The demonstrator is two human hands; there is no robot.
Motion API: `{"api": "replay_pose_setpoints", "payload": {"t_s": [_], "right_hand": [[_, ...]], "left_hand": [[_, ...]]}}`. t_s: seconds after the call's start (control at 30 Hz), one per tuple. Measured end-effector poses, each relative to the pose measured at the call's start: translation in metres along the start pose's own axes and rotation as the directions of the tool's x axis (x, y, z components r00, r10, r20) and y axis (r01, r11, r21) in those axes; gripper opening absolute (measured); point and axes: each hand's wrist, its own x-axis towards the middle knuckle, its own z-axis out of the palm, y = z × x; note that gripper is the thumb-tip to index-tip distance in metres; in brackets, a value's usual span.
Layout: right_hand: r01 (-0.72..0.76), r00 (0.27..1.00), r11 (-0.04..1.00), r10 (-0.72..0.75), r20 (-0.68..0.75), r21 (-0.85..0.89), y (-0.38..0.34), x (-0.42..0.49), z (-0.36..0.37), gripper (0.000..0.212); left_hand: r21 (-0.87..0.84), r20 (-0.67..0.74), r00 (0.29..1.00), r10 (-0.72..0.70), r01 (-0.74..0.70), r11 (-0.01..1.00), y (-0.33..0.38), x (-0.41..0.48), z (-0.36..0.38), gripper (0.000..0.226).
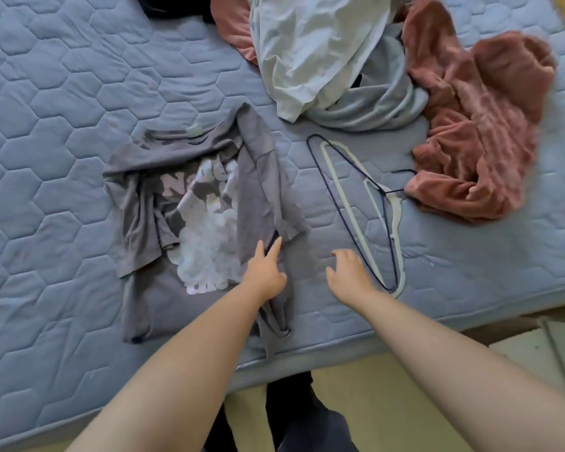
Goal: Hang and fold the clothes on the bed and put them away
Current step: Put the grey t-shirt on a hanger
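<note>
A grey T-shirt [196,223] with a pale print lies flat on the blue quilted mattress [46,125], both sleeves folded inward. My left hand [266,272] rests on the shirt's folded right side, fingers apart and pointing away. My right hand [349,275] hovers open just right of the shirt, over the bare mattress. Two hangers lie stacked beside it, a dark wire hanger [349,203] on a white hanger [395,223]. A pale mint garment [320,50] and a pink garment [480,135] are heaped at the far right.
A dark garment [163,6] shows at the top edge, with more pink cloth [232,31] under the pale heap. The mattress edge [340,350] runs just in front of me. Beyond it are floor and my dark-clad legs [294,415].
</note>
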Motion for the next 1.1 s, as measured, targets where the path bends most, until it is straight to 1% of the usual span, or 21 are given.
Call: {"api": "replay_pose_setpoints", "payload": {"t_s": [0.07, 0.1, 0.2, 0.23, 0.27, 0.3, 0.33, 0.4, 0.43, 0.47, 0.5, 0.53, 0.6, 0.7, 0.8, 0.83, 0.93, 0.97, 1.0, 1.03, 1.1], "right_hand": [[-0.037, 0.999, 0.999, 0.037, 0.025, 0.008, 0.024, 0.004, 0.001, 0.045], [-0.057, 0.997, 0.998, 0.056, 0.045, 0.014, 0.035, 0.006, 0.001, 0.045], [-0.103, 0.99, 0.993, 0.097, 0.098, 0.059, 0.058, 0.011, 0.004, 0.044], [-0.111, 0.988, 0.991, 0.102, 0.113, 0.075, 0.062, 0.013, 0.005, 0.043], [-0.12, 0.986, 0.988, 0.107, 0.125, 0.1, 0.066, 0.016, 0.006, 0.043], [-0.132, 0.984, 0.981, 0.113, 0.135, 0.139, 0.067, 0.019, 0.007, 0.042], [-0.155, 0.982, 0.968, 0.13, 0.136, 0.197, 0.067, 0.023, 0.007, 0.041], [-0.224, 0.974, 0.912, 0.202, 0.099, 0.343, 0.062, 0.029, 0.008, 0.038], [-0.252, 0.967, 0.877, 0.246, 0.069, 0.409, 0.058, 0.03, 0.008, 0.035], [-0.269, 0.959, 0.851, 0.281, 0.042, 0.451, 0.054, 0.031, 0.01, 0.033], [-0.273, 0.955, 0.839, 0.294, 0.03, 0.47, 0.048, 0.03, 0.012, 0.031], [-0.267, 0.958, 0.838, 0.286, 0.036, 0.476, 0.041, 0.028, 0.015, 0.027], [-0.225, 0.973, 0.843, 0.223, 0.064, 0.489, 0.021, 0.021, 0.03, 0.019], [-0.16, 0.987, 0.848, 0.154, 0.056, 0.505, -0.021, 0.002, 0.063, 0.027], [-0.055, 0.988, 0.923, 0.106, -0.113, 0.381, -0.064, -0.017, 0.091, 0.053], [-0.048, 0.993, 0.957, 0.077, -0.092, 0.285, -0.072, -0.021, 0.1, 0.065], [-0.11, 0.975, 0.989, 0.127, 0.182, -0.102, -0.078, -0.032, 0.125, 0.106], [-0.096, 0.972, 0.978, 0.132, 0.196, -0.183, -0.075, -0.036, 0.13, 0.103], [-0.086, 0.981, 0.975, 0.119, 0.154, -0.206, -0.071, -0.04, 0.133, 0.089], [-0.078, 0.992, 0.983, 0.094, 0.088, -0.167, -0.065, -0.04, 0.133, 0.069], [-0.091, 0.996, 0.994, 0.09, 0.018, 0.054, -0.055, -0.04, 0.124, 0.037]], "left_hand": [[-0.077, -0.01, 0.998, -0.066, 0.065, 0.995, 0.005, 0.002, 0.019, 0.088], [-0.091, -0.086, 0.988, -0.128, 0.12, 0.989, 0.007, 0.003, 0.026, 0.093], [0.134, -0.371, 0.878, -0.303, 0.373, 0.918, 0.004, 0.009, 0.027, 0.091], [0.15, -0.382, 0.863, -0.332, 0.412, 0.899, 0.0, 0.013, 0.025, 0.077], [0.072, -0.341, 0.876, -0.342, 0.387, 0.919, -0.002, 0.018, 0.023, 0.054], [-0.115, -0.248, 0.912, -0.327, 0.307, 0.945, 0.0, 0.021, 0.022, 0.027], [-0.339, -0.095, 0.958, -0.27, 0.224, 0.914, 0.008, 0.018, 0.021, 0.011], [-0.672, 0.184, 0.982, -0.038, 0.154, 0.724, 0.032, 0.007, 0.025, 0.029], [-0.723, 0.181, 0.983, 0.015, 0.123, 0.68, 0.04, 0.002, 0.025, 0.033], [-0.731, 0.089, 0.996, -0.015, 0.075, 0.678, 0.041, 0.001, 0.026, 0.036], [-0.708, -0.05, 0.992, -0.114, 0.045, 0.705, 0.037, 0.0, 0.024, 0.037], [-0.667, -0.207, 0.949, -0.24, 0.042, 0.744, 0.021, -0.001, 0.023, 0.036], [-0.573, -0.422, 0.794, -0.438, 0.141, 0.807, -0.021, -0.011, 0.018, 0.03], [-0.362, -0.556, 0.66, -0.505, 0.355, 0.862, -0.084, -0.036, 0.014, 0.038], [-0.257, -0.587, 0.615, -0.527, 0.476, 0.841, -0.136, -0.053, 0.005, 0.073], [-0.263, -0.555, 0.626, -0.547, 0.492, 0.83, -0.15, -0.057, -0.002, 0.083], [-0.374, -0.432, 0.627, -0.648, 0.529, 0.762, -0.186, -0.063, -0.016, 0.107], [-0.439, -0.386, 0.638, -0.667, 0.508, 0.741, -0.194, -0.066, -0.02, 0.109], [-0.507, -0.342, 0.663, -0.666, 0.466, 0.725, -0.205, -0.066, -0.02, 0.105], [-0.553, -0.313, 0.697, -0.645, 0.418, 0.721, -0.211, -0.068, -0.021, 0.092], [-0.614, -0.293, 0.752, -0.591, 0.326, 0.719, -0.219, -0.076, -0.02, 0.052]]}}
